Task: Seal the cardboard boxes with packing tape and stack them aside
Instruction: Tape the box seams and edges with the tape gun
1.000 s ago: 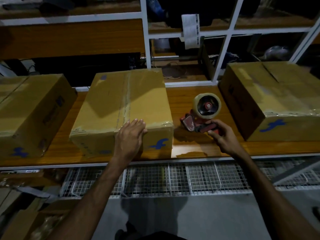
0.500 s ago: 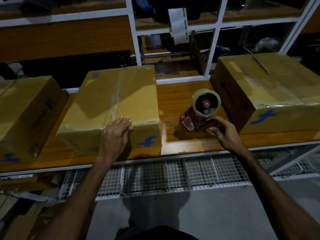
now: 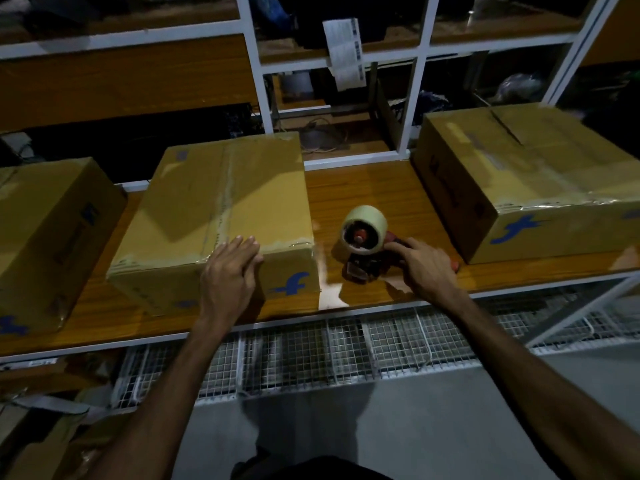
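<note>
Fingers: left hand (image 3: pixel 228 271) flat on middle box (image 3: pixel 221 209) front edge; right hand (image 3: pixel 424 268) curled round tape dispenser (image 3: pixel 363 242) handle, I think.
Dispenser: on bench (image 3: pixel 363 188), between boxes.
Progress: middle box looks taped; stacking left.

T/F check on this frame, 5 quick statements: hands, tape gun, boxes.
1. The left hand rests on the middle box. True.
2. The right hand grips the tape gun. True.
3. The tape gun sits on top of the right box. False: it sits on the bench, between the middle and right boxes.
4. The middle box's flaps stand open. False: closed, tape along the seam.
5. Three boxes are on the bench. True, counting the left box.
</note>
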